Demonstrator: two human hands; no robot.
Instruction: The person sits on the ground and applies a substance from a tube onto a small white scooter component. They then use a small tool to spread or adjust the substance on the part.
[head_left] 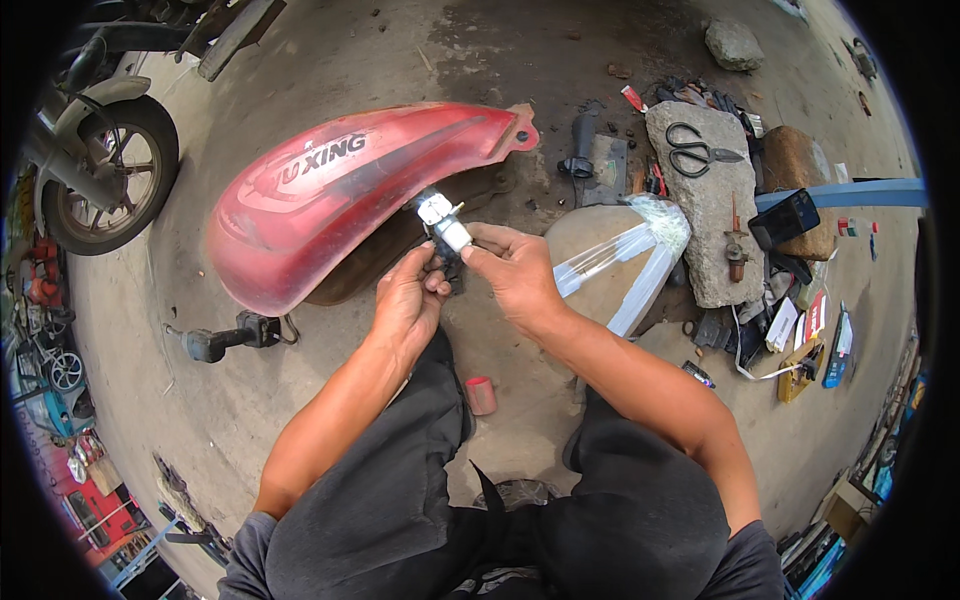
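A small white-and-silver fuel tap [440, 212] with a short brass-coloured stub is between my two hands, beside the lower edge of a worn red motorcycle fuel tank [340, 200]. My left hand [410, 295] is closed on the tap's lower, darker end, its fingers curled. From the other side my right hand [515, 268] pinches the white part between thumb and fingers. The tank lies on its side on the ground, its hollow underside toward me. Whether the tap touches the tank cannot be made out.
A grey stone slab [690, 240] at right bears black-handled scissors [700, 152] and a rusty brown fuel tap [737, 250]. Clear plastic wrapping [655, 225] lies before it. A red cylinder [481, 395] stands near my knees. A motorcycle wheel [110, 180] is far left.
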